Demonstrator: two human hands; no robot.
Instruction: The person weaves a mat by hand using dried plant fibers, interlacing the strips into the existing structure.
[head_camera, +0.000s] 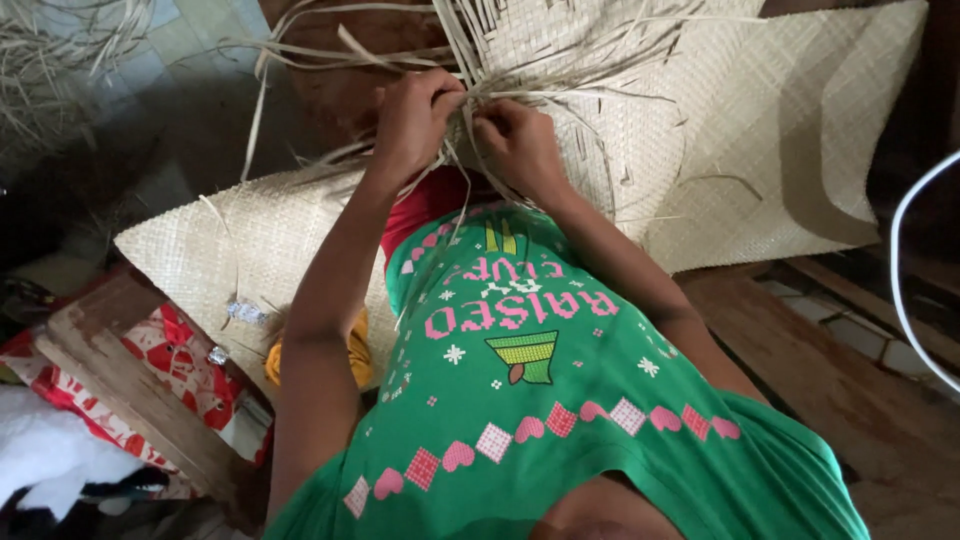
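Hands: left hand (415, 120) and right hand (520, 140) pinching loose straw strips (470, 95) above woven mat (760, 130).

A pale straw-coloured woven mat (760, 130) shows a fine checked plaiting, its loose flat strips (560, 60) the same dry cream tone. The bright green short-sleeved cotton shirt (560, 400) carries pink lettering, white snowflake marks, a green-and-yellow striped cup motif, and a band of pink hearts alternating with chequered pink diamonds. Red cloth (425, 205) shows above the shirt. A red-and-white flower-patterned cloth (175, 350) lies under a brown wooden board (130, 390), beside a mustard-yellow fabric patch (358, 350).
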